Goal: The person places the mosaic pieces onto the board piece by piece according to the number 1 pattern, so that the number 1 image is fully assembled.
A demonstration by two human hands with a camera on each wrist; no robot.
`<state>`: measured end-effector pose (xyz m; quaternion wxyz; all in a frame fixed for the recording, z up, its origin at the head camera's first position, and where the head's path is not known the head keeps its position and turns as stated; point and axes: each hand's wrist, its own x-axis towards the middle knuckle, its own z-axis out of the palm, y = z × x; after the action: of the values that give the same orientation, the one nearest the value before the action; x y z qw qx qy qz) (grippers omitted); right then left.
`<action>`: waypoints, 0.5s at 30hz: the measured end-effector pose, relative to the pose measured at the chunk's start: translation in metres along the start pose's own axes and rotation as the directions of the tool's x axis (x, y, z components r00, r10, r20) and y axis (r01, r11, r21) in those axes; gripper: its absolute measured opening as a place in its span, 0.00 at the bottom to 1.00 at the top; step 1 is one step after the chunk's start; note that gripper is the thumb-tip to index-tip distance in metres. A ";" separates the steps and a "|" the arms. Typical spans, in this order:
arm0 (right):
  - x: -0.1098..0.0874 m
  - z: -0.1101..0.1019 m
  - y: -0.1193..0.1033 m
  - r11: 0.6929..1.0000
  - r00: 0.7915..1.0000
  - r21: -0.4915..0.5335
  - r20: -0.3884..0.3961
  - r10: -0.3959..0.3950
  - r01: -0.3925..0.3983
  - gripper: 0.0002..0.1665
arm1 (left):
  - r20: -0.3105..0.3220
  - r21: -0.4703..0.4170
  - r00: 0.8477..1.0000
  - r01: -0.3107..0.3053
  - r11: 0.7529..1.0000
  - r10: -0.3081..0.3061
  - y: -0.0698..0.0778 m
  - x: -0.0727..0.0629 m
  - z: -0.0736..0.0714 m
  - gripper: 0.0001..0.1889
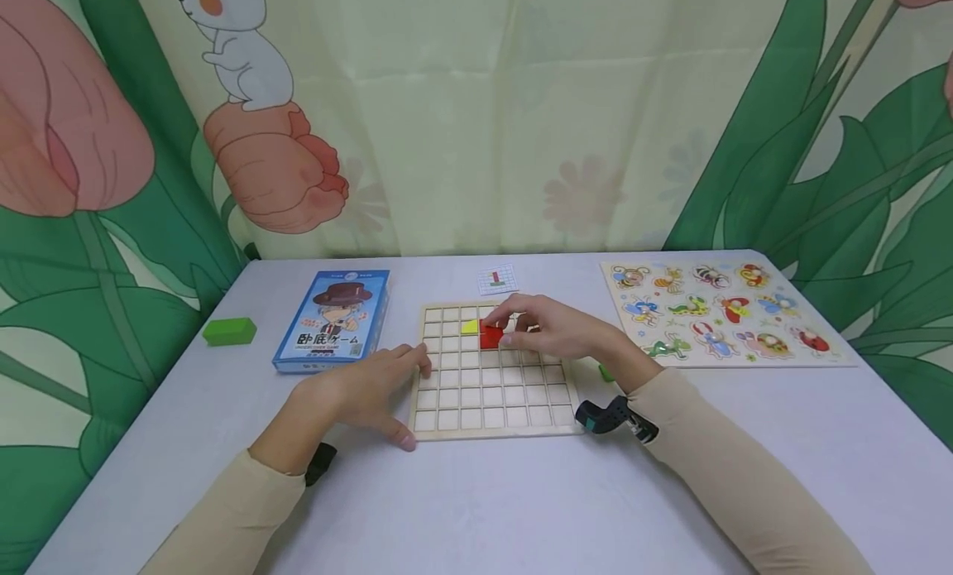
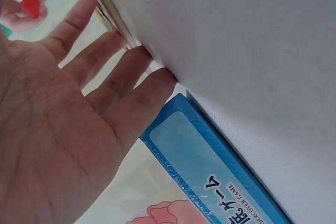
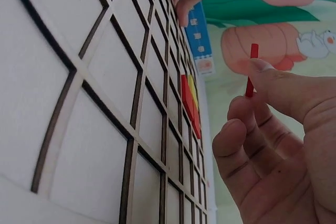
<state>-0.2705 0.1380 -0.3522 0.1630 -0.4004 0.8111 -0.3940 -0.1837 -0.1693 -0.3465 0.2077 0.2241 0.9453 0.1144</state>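
A wooden grid board [image 1: 484,397] lies flat, with a yellow tile [image 1: 470,327] and red tiles [image 1: 490,338] in its upper part. Above it my right hand [image 1: 554,327] pinches a thin red tile [image 3: 251,80] between thumb and fingertips; the right wrist view shows it clear of the board. My left hand [image 1: 365,393] is at the board's left side, fingers extended, with fingertips along the edge in the left wrist view. Just beyond the board is a small card [image 1: 496,280] printed with a grid and a red and green figure.
A blue game box [image 1: 331,320] lies left of the board, and further left a green block [image 1: 229,332]. At the right is a white insect-picture board [image 1: 715,314]. Part of a green piece [image 1: 605,373] shows beside my right wrist. A printed curtain hangs behind the table.
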 end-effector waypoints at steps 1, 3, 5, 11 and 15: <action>0.001 0.000 0.001 1.000 1.000 0.001 0.001 0.001 -0.001 0.21 | 0.001 -0.002 1.000 0.001 1.000 -0.001 0.000 0.000 0.000 0.45; 0.003 0.001 0.002 1.000 1.000 0.007 0.007 -0.003 0.003 0.20 | 0.002 -0.006 1.000 0.007 1.000 -0.007 0.000 -0.001 0.001 0.45; 0.006 0.003 0.003 1.000 1.000 0.004 0.019 -0.009 0.008 0.20 | 0.002 -0.013 1.000 0.013 1.000 -0.013 -0.001 -0.002 0.001 0.45; 0.008 0.008 0.007 0.999 0.999 -0.044 0.032 0.006 -0.005 0.19 | 0.002 -0.010 1.000 0.003 1.000 -0.003 -0.002 0.000 0.002 0.45; 0.009 0.009 0.008 0.998 0.999 -0.065 0.032 0.015 -0.013 0.20 | 0.002 -0.007 1.000 0.007 1.000 -0.007 -0.002 0.000 0.001 0.45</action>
<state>-0.2745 0.1293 -0.3636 0.1657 -0.4060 0.8235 -0.3599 -0.1839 -0.1703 -0.3483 0.2099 0.2200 0.9455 0.1167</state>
